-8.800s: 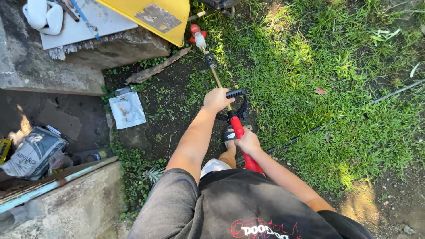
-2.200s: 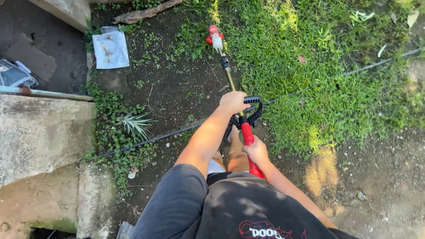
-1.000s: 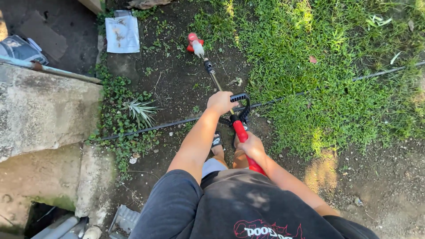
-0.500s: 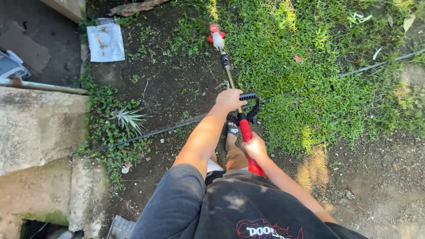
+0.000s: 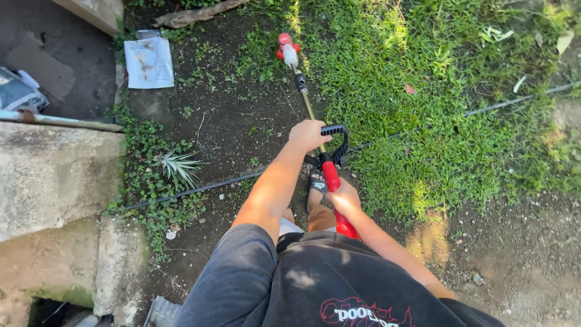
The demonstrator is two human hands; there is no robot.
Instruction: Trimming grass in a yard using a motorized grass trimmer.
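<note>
- Step in hand, by my read: trimming along the edge where grass [image 5: 423, 72] meets bare dirt [image 5: 242, 121], w/ a red string trimmer [image 5: 330, 175] held out in front.
- Left hand [image 5: 308, 134]: fingers curled tight round the black loop handle [image 5: 336, 140], pressed together, knuckles up.
- Right hand [image 5: 342, 197]: wrapped round the red rear grip, close to the body; fingers closed on it, can't tell if one sits on a trigger.
- Trimmer spot: shaft runs up and away from the hands, cutting head [image 5: 286, 48] low at the dirt/grass border, near top centre. Line itself too blurred to see.
- Next move likely calls for: a steady two-hand grip, head kept low and level, sweeping clear of the dark hose [image 5: 423, 127] that crosses the ground under the shaft, and away from the sandalled foot [image 5: 316, 183] just below the handle.
- Packages: flat white bag [image 5: 149, 62], rectangular, stained brown, lying on dirt upper left; grey-white printed sack [image 5: 18, 91], crumpled, at the left edge beside a rusty pipe [image 5: 60, 121].
- Concrete slab [image 5: 54, 175] left, spiky small plant [image 5: 175, 165] beside it.
</note>
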